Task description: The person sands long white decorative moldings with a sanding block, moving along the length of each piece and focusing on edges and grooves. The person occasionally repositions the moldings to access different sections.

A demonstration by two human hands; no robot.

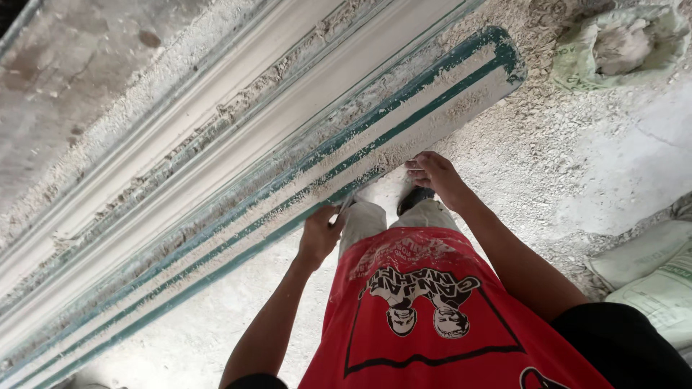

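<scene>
Gripping the near edge of the long green-edged mould (pixel 303 155) with both hands.
We curl our left hand (pixel 319 234) and right hand (pixel 435 175) fingers over its plaster-crusted rim; it runs diagonally before us, above the dusty floor (pixel 548 158), sacks (pixel 652 277) lying at our right.
</scene>
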